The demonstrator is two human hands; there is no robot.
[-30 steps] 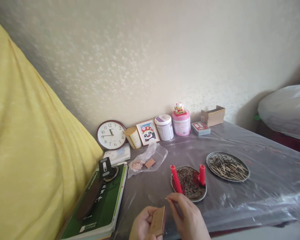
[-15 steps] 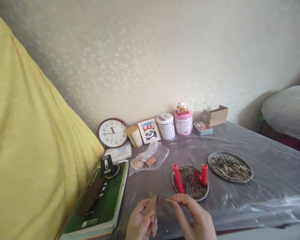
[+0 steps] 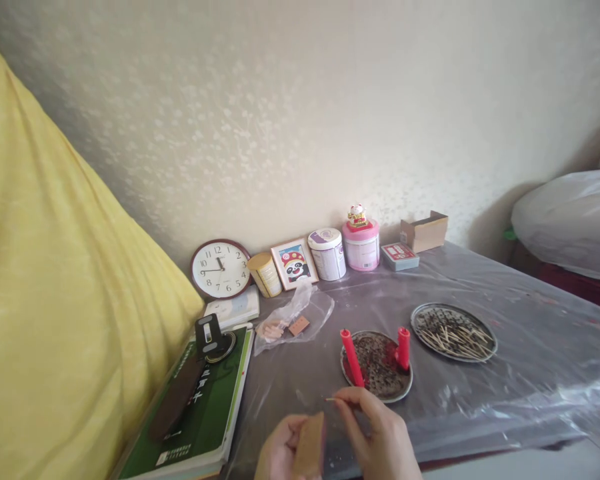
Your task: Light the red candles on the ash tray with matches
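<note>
My left hand (image 3: 280, 448) is closed around a small brown matchbox (image 3: 310, 445), its narrow side turned to the right. Just right of it, my right hand (image 3: 377, 430) pinches a wooden match (image 3: 331, 399) whose tip points left; no flame shows on it. The match and the box are apart. Behind my right hand lies a round metal plate (image 3: 380, 387) stained with dark and red wax. On it stand two red candles, a taller, tilted one (image 3: 351, 359) at the left and a shorter one (image 3: 403, 348) at the right, both unlit.
A second plate (image 3: 454, 360) at the right holds many used matches. A plastic bag (image 3: 320, 323) with another matchbox (image 3: 299, 325) lies behind. A green book (image 3: 215, 413) is at left; a clock (image 3: 221, 269), tins (image 3: 327, 255) and a picture frame (image 3: 295, 264) line the wall.
The matchbox has turned more upright and moved lower right in my left hand. My right hand with the match has shifted slightly left. The whole view has moved a little.
</note>
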